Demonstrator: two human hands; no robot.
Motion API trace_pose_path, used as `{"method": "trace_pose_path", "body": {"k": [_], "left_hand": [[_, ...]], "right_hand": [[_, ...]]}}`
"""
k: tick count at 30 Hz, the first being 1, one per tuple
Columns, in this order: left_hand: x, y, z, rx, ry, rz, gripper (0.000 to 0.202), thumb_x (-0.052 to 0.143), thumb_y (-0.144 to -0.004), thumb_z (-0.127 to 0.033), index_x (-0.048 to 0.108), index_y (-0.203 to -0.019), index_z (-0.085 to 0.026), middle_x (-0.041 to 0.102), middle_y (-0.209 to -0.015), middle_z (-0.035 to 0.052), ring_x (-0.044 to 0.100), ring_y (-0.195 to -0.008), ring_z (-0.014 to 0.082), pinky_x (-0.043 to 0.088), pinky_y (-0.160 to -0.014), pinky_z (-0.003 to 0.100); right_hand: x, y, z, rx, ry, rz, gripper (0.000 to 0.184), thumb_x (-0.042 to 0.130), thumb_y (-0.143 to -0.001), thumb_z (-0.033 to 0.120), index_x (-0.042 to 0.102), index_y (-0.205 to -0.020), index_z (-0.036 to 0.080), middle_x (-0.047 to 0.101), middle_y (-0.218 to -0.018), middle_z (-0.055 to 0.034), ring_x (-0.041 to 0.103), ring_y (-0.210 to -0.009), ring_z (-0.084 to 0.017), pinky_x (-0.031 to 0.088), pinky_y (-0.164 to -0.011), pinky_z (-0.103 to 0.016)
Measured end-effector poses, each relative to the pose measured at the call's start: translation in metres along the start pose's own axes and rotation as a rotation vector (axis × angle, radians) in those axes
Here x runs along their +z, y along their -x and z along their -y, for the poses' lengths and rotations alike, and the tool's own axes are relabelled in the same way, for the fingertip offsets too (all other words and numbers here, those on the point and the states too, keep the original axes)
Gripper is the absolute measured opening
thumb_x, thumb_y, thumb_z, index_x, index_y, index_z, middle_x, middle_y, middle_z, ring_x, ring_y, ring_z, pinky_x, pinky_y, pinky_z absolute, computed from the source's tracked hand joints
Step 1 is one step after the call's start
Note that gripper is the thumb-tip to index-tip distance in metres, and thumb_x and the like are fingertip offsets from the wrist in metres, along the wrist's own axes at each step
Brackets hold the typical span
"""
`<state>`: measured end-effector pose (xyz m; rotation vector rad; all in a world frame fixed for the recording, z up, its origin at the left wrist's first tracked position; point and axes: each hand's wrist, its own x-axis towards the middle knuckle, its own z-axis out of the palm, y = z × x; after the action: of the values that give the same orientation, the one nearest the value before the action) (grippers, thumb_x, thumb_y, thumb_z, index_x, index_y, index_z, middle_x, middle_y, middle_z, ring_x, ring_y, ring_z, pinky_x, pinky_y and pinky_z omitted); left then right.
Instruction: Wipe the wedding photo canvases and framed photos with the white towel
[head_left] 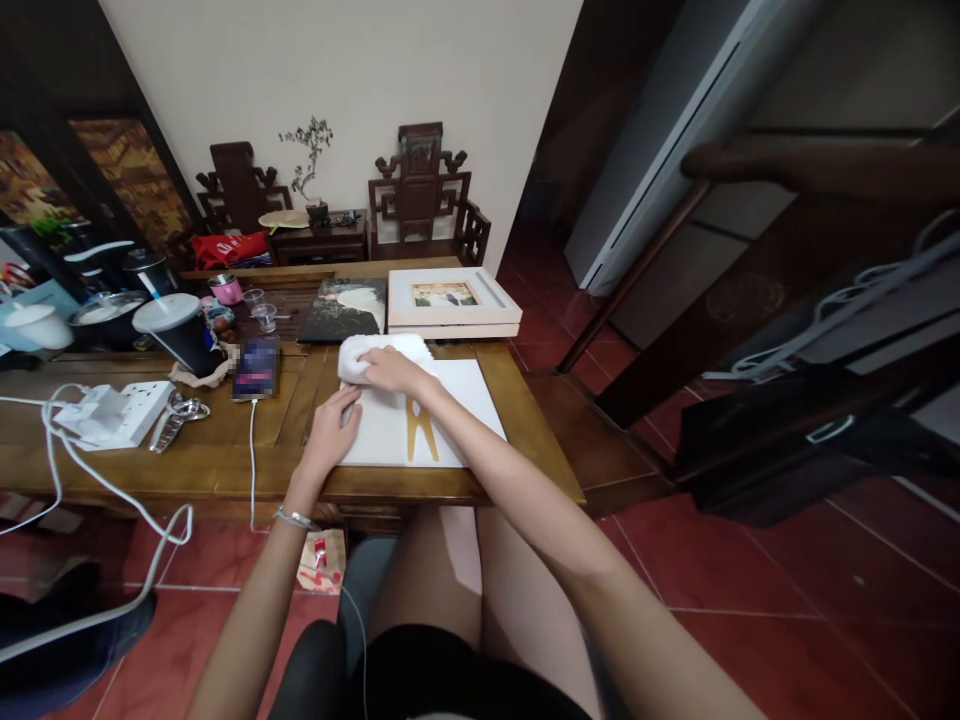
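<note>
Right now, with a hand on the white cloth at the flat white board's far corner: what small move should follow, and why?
Probably draw the white cloth toward the near edge of the flat white board: the right hand holds it bunched at the far left corner, the rest lies uncovered, and the left hand steadies it.

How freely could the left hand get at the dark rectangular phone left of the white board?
Probably yes: only bare wooden tabletop separates the left hand from the dark rectangular phone.

Phone (256, 368), power strip (124, 410) and lidded cup (176, 330) on the table (225, 450); 2 chairs (420, 190) behind.
</note>
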<state>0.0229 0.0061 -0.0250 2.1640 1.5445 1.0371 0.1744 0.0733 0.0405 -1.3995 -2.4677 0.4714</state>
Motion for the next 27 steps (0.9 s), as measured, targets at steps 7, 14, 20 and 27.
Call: {"method": "trace_pose_path", "body": {"k": [7, 14, 20, 27], "left_hand": [[0.001, 0.001, 0.0, -0.005, 0.027, 0.01, 0.04, 0.047, -0.088, -0.029, 0.063, -0.118, -0.01, 0.058, -0.133, 0.0143, 0.05, -0.128, 0.0241, 0.035, -0.112, 0.04], [0.002, 0.001, -0.001, -0.01, 0.024, 0.063, 0.047, 0.046, -0.088, -0.033, 0.057, -0.128, -0.009, 0.046, -0.144, 0.0145, 0.038, -0.138, 0.0243, 0.027, -0.116, 0.041], [0.003, 0.0, 0.001, -0.023, 0.018, 0.112, 0.054, 0.046, -0.088, -0.039, 0.053, -0.131, -0.007, 0.044, -0.146, 0.0161, 0.035, -0.139, 0.0251, 0.025, -0.117, 0.042], [0.004, 0.0, 0.006, -0.007, 0.006, 0.11, 0.054, 0.045, -0.088, -0.041, 0.054, -0.13, -0.008, 0.045, -0.145, 0.0161, 0.036, -0.139, 0.0238, 0.026, -0.116, 0.04]], "right_hand": [[-0.027, 0.066, -0.072, 0.141, 0.059, -0.088, 0.038, 0.036, -0.079, 0.01, 0.067, -0.102, 0.012, 0.069, -0.111, -0.0138, 0.059, -0.109, -0.03, 0.043, -0.093, -0.038], [0.0, 0.173, -0.059, -0.092, 0.15, -0.082, 0.027, 0.041, -0.074, 0.005, 0.062, -0.088, 0.015, 0.046, -0.144, -0.0134, 0.022, -0.143, -0.032, 0.018, -0.113, -0.057], [-0.011, 0.216, -0.041, -0.131, 0.064, -0.022, 0.033, 0.039, -0.07, 0.001, 0.061, -0.086, 0.02, 0.063, -0.127, -0.0099, 0.037, -0.137, -0.024, 0.027, -0.114, -0.048], [-0.009, 0.12, -0.082, -0.027, 0.128, -0.035, 0.027, 0.041, -0.079, 0.007, 0.062, -0.096, 0.013, 0.058, -0.131, -0.0169, 0.029, -0.14, -0.032, 0.022, -0.11, -0.06]]}}
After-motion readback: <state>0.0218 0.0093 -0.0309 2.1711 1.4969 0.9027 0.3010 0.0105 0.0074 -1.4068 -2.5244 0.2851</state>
